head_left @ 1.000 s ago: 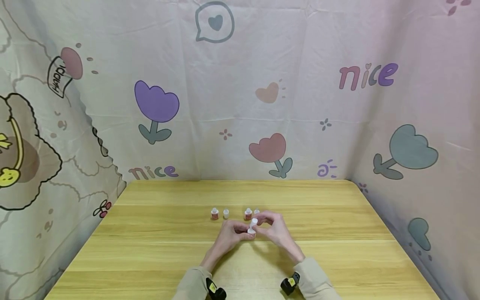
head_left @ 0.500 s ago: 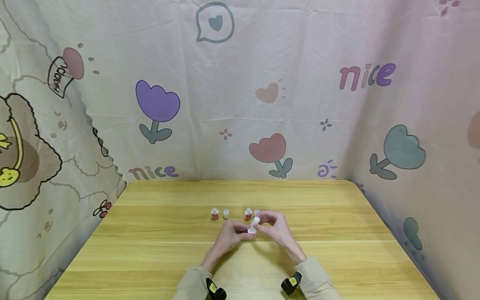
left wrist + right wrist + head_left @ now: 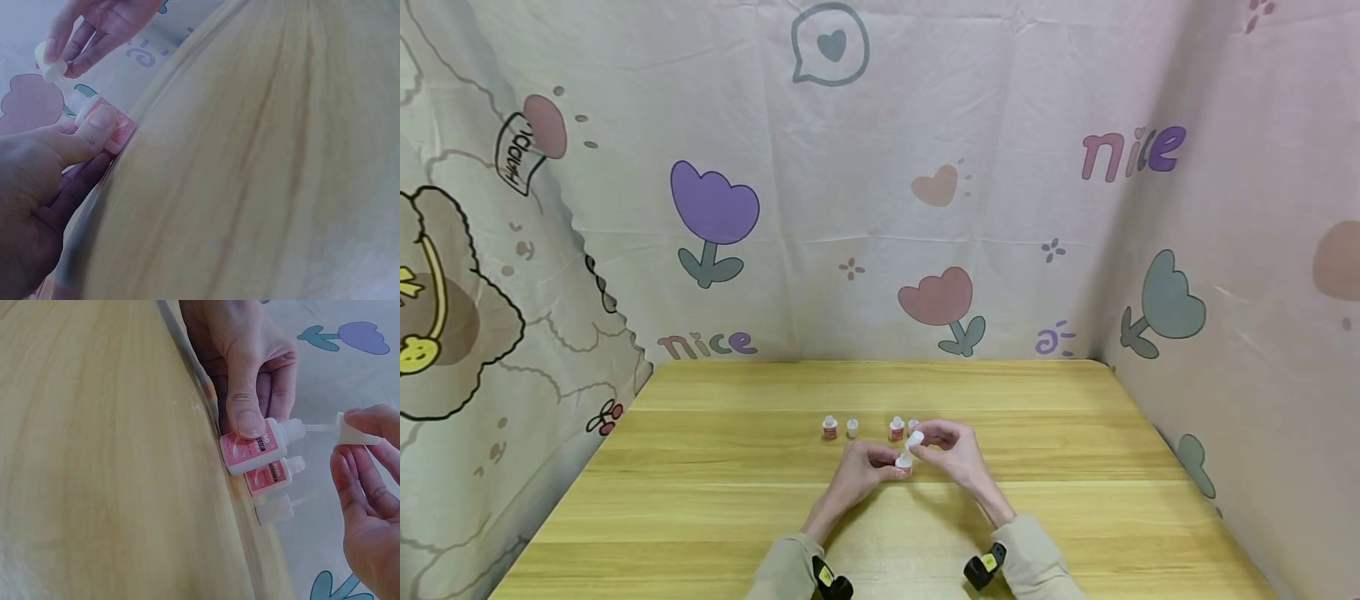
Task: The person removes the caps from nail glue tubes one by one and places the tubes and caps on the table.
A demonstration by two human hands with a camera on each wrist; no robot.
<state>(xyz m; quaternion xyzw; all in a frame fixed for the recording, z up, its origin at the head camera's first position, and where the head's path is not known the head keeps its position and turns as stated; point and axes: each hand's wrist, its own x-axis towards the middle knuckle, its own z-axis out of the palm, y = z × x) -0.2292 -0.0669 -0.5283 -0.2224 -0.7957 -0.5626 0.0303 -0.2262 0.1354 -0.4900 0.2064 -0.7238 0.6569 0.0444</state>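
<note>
My left hand (image 3: 859, 473) grips a small white glue bottle (image 3: 247, 453) with a pink label, the thumb lying across the label. The bottle stands upright, low over the table. My right hand (image 3: 953, 457) pinches a white cap (image 3: 357, 432) between thumb and fingers, above and slightly right of the bottle. A thin pale stem (image 3: 320, 427) runs from the cap to the bottle's neck; whether its tip is still inside cannot be told.
Behind my hands stand a second pink-labelled bottle (image 3: 897, 430) and its cap (image 3: 913, 424), partly covered by my right fingers. Further left are another bottle (image 3: 829, 430) and a cap (image 3: 852, 429). The wooden table (image 3: 715, 467) meets a patterned cloth (image 3: 850, 192) at the back.
My right hand has raised the cap a little and shifted it right, so more of the stem shows. The left hand and bottle have stayed in place.
</note>
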